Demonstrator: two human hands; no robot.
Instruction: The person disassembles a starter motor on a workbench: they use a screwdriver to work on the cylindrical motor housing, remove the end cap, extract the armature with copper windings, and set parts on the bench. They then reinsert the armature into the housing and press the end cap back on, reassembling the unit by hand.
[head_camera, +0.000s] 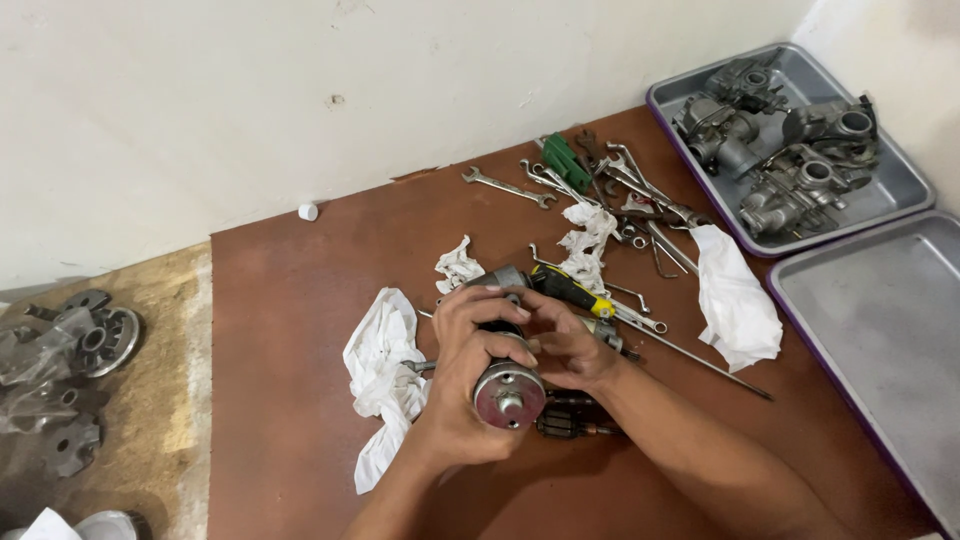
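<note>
- Hands meet over a small cylindrical motor (508, 385), held just above the brown surface (290, 300) near its front edge.
- My left hand (470, 380) is clenched around the motor's body, its round end plate and short shaft facing me.
- My right hand (570, 348) presses fingertips against the motor's upper side, curled on it rather than loose.
- A copper-wound armature (565, 425) lies on the surface just beneath the motor, partly hidden by my wrists.
- A yellow-and-black screwdriver (572, 288) rests just beyond my hands, with white rags (385, 380) to the left and right.
- Spanners (600, 175) lie scattered farther back; a grey tray (905, 185) at the corner holds carburettors (790, 145), with an empty tray (880, 330) beside it.
- To work this well, I judge, the left hand should keep the casing steady and level while the right works with light, even pressure, keeping small parts over the surface so none roll away.
</note>
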